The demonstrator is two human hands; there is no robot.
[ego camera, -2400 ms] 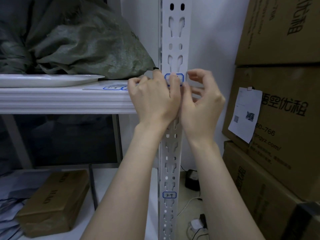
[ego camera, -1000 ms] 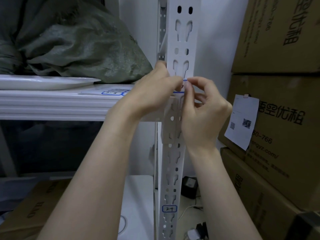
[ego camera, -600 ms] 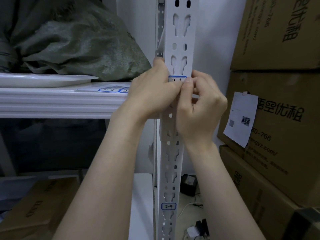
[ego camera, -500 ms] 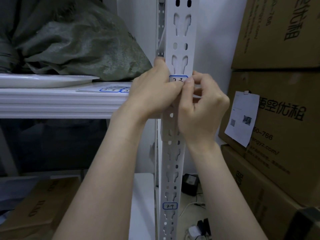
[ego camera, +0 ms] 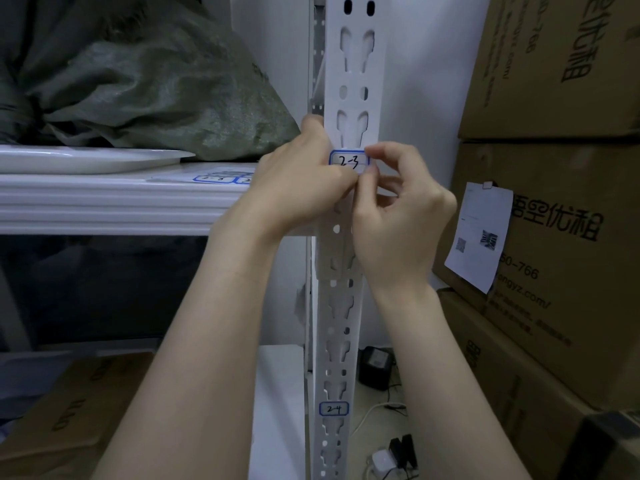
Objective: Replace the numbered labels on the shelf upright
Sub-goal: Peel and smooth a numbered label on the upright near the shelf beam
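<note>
While on upright [ego camera: 356,69], label [ego camera: 348,162] between hands [ego camera: 298,188] [ego camera: 398,220].

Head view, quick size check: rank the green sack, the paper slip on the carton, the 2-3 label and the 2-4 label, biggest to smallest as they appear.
1. green sack
2. paper slip
3. 2-3 label and 2-4 label: too alike to rank; the upper one is partly covered.

This looks like a storeroom. Big brown cardboard boxes [ego camera: 561,81] are piled high on the right side, one with a paper slip [ego camera: 481,233] stuck on it. On the left a white shelf [ego camera: 104,202] holds a lumpy green sack [ego camera: 166,98]. The shelf post [ego camera: 356,71] in the middle has small number labels [ego camera: 334,409], and plugs [ego camera: 375,367] and wires [ego camera: 363,419] lie on the floor [ego camera: 375,441] below
</note>
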